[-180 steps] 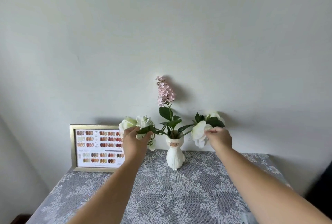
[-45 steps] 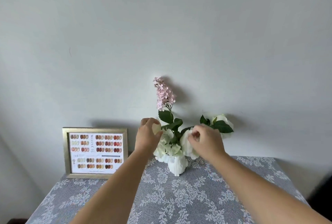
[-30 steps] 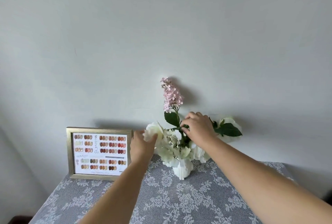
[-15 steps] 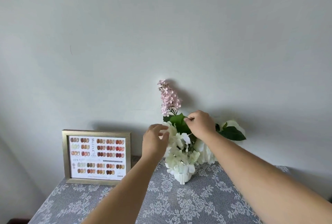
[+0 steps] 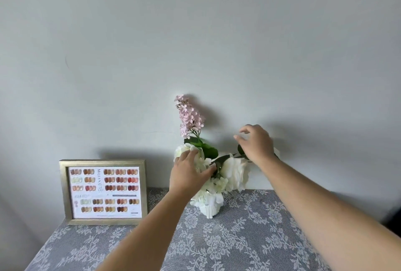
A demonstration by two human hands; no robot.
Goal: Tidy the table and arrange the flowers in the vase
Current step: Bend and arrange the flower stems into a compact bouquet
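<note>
At the far left of the counter (image 5: pixel 91 247), which is covered in a grey lace-patterned cloth (image 5: pixel 227 244), a gold-framed picture (image 5: pixel 103 192) of small colour swatches stands upright against the pale wall (image 5: pixel 195 32). Just to its right, the left hand (image 5: pixel 188 174) reaches in from the near side and presses into the white blooms (image 5: pixel 235 172) on the left of the bouquet; its grip is loosely spread, fingers lying over the petals with the thumb hooked toward a dark leaf, and whether it actually pinches a stem I cannot tell. Below the hand, the small white vase (image 5: pixel 210 209) sits on the cloth at the far middle of the counter, close to the wall, with only its lower part showing beneath the drooping flowers. A pink flower spike (image 5: pixel 189 116) rises upright out of the vase above green leaves (image 5: pixel 206 148). Right of the large white bloom, the right hand (image 5: pixel 256 143) hovers over a dark-leaved stem that leans out to the right, its grip released: fingers curled and parted, thumb apart, closed on nothing visible.
</note>
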